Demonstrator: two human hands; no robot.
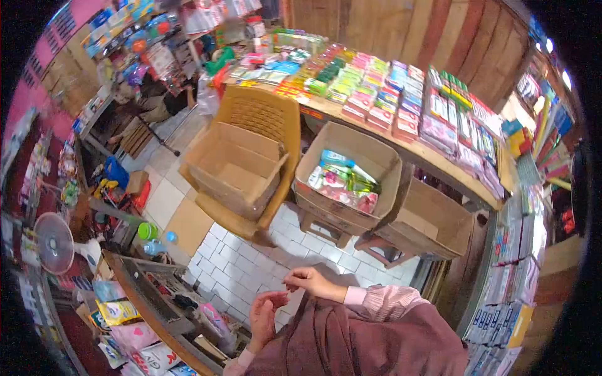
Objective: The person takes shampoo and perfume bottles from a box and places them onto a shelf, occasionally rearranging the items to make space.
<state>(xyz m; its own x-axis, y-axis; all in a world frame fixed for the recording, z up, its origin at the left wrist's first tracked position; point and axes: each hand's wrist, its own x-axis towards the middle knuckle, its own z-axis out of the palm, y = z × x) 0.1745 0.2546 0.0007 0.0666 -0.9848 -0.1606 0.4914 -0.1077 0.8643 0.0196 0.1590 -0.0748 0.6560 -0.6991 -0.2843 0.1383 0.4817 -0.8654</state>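
Note:
Near the bottom centre, my left hand [263,319] is raised before my body with its fingers curled; whether anything is in it cannot be made out. Close by on its right, my right hand [308,281] reaches across with bent fingers, their tips near the left hand's fingers. Beyond the hands, an open empty cardboard box [235,166] rests on a brown plastic chair [254,103]. To its right, a second box [338,203] on a stool holds several colourful packages [345,178]. A third open box [433,216] stands farther right.
A long table [401,141] with rows of packaged goods runs along the wooden wall. At the left are a fan [54,243], a green container [147,231] and a wooden-edged counter [150,313]. A person sits at the back left. Shelves of goods [501,301] line the right.

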